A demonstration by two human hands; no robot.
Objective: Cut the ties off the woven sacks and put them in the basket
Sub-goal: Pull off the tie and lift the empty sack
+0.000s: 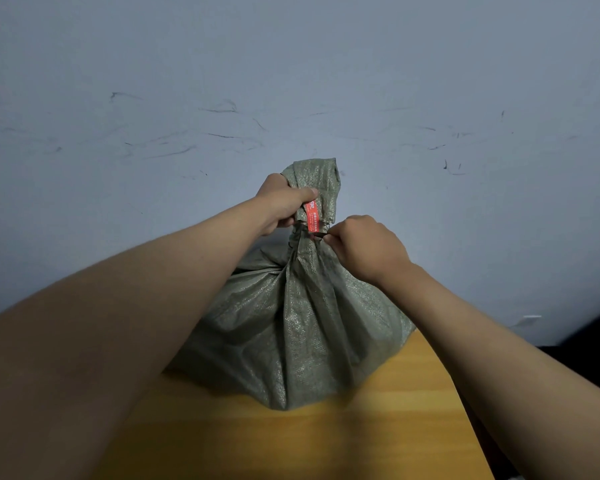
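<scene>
the woven sack [291, 323] stood on the counter [378, 427]. my left hand [284, 206] gripped its gathered top to keep the neck taut, while my right hand [364, 247] pinched the dark tie [307, 233] cinching it, fingers curled tight.

Both hands [284, 202] at tied sack [298, 323] neck
</scene>
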